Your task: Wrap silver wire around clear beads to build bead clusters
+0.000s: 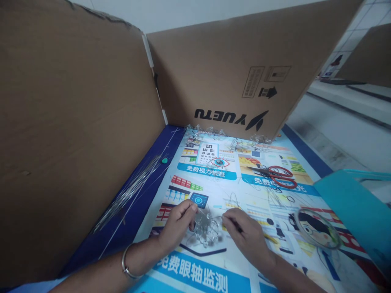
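- While both our hands are working close together, a wire-and-bead piece [206, 230] is sitting between them, just above or on the counter [238, 280]; we are not able to tell which.
- Our left hand [179, 224] is pinching a wire of it between thumb and fingertips; our right hand [246, 234] is gripping what is looking like another thin strand at its opposite side.
- As we are judging it, this piece is partly made: beads are already hanging in a cluster, while strands are sticking out towards each hand, seemingly needing to be fixed or trimmed.
- Beyond both hands, similar small bead clusters [261, 138] are lying along the foot of the cardboard panel [214, 77], probably ones already formed.
- Left of our left hand, a bundle of straight wires [131, 187] is lying loose, seemingly unused; beyond our right hand, red-handled scissors [277, 175] are resting free.
- Our fingers are hiding the wire ends, and blur is masking how the strands are joining.
- Right of our right hand, a round clear object [337, 240] is proving hard to identify, and a turquoise item [351, 211] is running out of view.
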`<state>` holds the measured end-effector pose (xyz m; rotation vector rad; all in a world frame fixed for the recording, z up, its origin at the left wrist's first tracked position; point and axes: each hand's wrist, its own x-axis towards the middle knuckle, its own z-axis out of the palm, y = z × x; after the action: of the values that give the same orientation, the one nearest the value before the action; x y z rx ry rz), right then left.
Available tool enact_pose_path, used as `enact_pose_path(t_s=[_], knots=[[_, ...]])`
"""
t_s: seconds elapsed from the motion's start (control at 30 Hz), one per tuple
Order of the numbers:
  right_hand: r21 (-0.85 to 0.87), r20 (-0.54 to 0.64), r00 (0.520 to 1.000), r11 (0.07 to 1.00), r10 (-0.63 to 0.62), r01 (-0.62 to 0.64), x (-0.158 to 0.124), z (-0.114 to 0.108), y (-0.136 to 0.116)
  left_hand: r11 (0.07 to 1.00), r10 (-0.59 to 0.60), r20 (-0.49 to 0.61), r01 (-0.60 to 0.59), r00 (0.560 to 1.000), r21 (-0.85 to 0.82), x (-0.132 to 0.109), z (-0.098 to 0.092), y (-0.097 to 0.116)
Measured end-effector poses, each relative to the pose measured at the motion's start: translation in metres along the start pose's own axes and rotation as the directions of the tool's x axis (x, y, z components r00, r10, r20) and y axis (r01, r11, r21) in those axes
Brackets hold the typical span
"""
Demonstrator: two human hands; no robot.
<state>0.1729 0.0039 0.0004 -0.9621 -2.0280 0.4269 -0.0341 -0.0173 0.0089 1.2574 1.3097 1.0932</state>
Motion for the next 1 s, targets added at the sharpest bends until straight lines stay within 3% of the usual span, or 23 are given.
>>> enact_pose_path(t_s=[1.0], knots=[[-0.005, 0.024, 1.000, 1.000, 0.009, -0.009, -0.0013, 0.0004, 0.0018, 1.000, 0.005, 0.002, -0.005, 1.000, -0.005, -0.0002, 0.0000, 0.0017]])
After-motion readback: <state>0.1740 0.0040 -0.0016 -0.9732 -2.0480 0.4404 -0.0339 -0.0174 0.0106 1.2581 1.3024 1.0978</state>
